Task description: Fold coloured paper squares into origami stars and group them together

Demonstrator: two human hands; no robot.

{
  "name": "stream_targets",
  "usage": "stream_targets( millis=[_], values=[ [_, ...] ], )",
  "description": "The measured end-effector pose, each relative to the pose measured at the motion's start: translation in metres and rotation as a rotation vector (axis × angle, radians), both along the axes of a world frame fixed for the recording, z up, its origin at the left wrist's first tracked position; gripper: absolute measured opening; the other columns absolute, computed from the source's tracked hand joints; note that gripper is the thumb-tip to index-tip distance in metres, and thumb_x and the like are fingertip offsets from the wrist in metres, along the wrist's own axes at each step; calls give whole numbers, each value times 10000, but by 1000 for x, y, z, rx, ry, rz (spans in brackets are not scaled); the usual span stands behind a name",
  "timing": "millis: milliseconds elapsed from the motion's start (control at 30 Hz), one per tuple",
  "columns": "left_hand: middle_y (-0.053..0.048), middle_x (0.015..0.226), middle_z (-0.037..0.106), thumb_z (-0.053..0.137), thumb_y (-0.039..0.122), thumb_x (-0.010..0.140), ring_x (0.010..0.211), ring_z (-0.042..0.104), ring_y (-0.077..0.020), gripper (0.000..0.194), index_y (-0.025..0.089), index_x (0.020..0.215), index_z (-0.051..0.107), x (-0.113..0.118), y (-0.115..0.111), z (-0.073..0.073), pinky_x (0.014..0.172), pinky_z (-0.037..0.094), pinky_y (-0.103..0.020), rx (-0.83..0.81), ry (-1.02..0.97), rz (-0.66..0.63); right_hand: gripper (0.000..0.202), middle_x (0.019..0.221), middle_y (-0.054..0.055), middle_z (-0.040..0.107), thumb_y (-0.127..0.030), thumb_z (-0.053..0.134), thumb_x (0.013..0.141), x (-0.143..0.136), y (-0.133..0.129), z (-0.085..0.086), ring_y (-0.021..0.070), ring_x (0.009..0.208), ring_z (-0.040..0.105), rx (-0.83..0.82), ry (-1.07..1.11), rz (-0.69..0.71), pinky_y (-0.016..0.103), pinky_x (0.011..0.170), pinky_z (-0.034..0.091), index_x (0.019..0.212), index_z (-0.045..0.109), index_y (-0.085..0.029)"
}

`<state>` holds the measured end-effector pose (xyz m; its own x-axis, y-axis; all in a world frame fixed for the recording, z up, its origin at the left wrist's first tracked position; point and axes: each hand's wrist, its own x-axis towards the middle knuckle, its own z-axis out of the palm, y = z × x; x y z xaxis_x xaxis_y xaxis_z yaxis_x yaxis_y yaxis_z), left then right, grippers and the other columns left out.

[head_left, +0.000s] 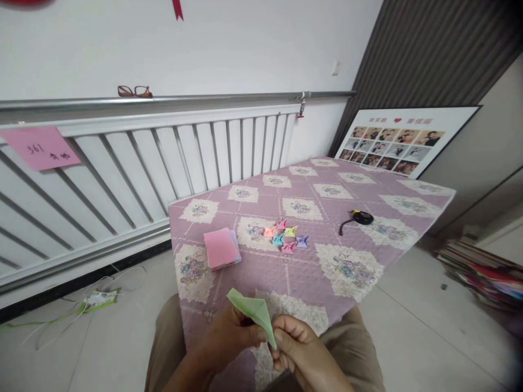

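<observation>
A partly folded sheet of light green paper [254,309] is held up between both hands, over the near edge of the table. My left hand [232,332] grips it from the left and below, thumb against its lower side. With thumb and fingers, my right hand [295,343] pinches the paper's lower right corner. Farther off on the cloth lies a stack of square coloured paper [223,248], pink on top. Right of the stack, several small folded paper figures [289,231] sit close together in pink, orange, yellow, teal and purple.
A patterned purple tablecloth [302,272] covers the table. On its right side lies a black and yellow corded item [362,218]. A white radiator [196,158] runs along the left and back. A photo board [404,139] leans at the far end. Cables and a power strip [98,299] lie on the floor.
</observation>
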<state>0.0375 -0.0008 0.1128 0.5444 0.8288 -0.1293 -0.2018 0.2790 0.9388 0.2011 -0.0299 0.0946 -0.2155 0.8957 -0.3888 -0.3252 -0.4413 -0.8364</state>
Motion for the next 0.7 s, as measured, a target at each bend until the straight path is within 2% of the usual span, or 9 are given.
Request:
stream_targets(
  millis=[133,267,400,533,700],
  values=[
    [-3,679,613,740,292,724,672,515,-163,132,177,697,681,0,1,-1,664,387,-271,26,67,42,381,530,-54,502,-514,773,674,2,4,3,86,505,429,163,-209,15,212,517,380,604,593,-186],
    [33,630,532,709,264,705,639,439,-133,126,170,667,635,6,3,-8,625,336,-248,63,129,105,341,527,-61,419,-452,714,712,5,7,8,97,517,364,378,-476,-72,223,502,303,558,540,-201],
    [44,598,495,675,324,706,615,418,-129,172,174,653,610,15,0,-12,618,331,-251,16,194,226,315,608,-22,490,-446,601,822,8,3,13,138,592,443,521,-617,-111,244,558,358,611,590,-212],
    [36,604,531,651,305,701,626,460,-147,143,188,633,604,21,-5,-12,624,335,-261,-6,243,335,288,655,-2,545,-440,559,864,8,-1,8,157,633,497,576,-654,-91,252,595,396,696,632,-218],
    [12,638,590,647,308,714,661,509,-176,127,195,659,628,24,-10,-16,632,340,-273,-41,268,372,274,626,-16,525,-414,598,840,5,-2,-1,142,591,477,566,-680,-153,242,561,378,649,590,-217]
  ],
)
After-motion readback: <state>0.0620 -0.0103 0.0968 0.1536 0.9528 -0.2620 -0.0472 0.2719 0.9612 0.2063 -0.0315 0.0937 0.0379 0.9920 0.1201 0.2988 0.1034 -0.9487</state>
